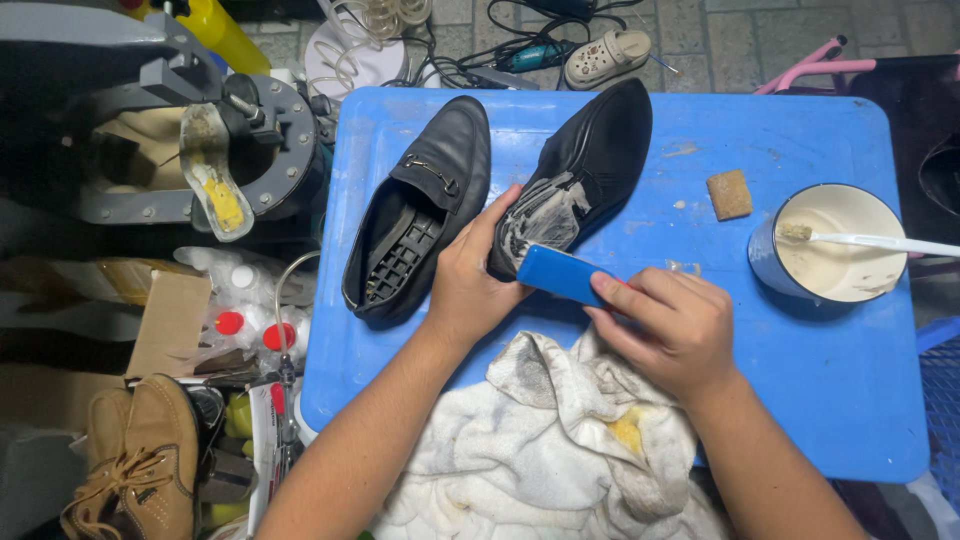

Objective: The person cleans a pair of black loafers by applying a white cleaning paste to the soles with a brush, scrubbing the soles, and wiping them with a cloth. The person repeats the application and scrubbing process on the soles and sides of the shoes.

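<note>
The white cloth runs off the bottom edge. The left hand hides the soapy shoe's heel. The brush's handle is cut off on the right.

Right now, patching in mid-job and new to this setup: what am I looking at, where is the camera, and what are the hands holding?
One picture, from a camera on the person's head, looking down at bare hands over a blue table. The left hand steadies a black shoe smeared with whitish foam. The right hand presses a blue brush against it. A second black loafer lies beside it, sole showing. Also there: a white cloth, a small brown sponge, and a cup of pale liquid with a toothbrush.
</note>
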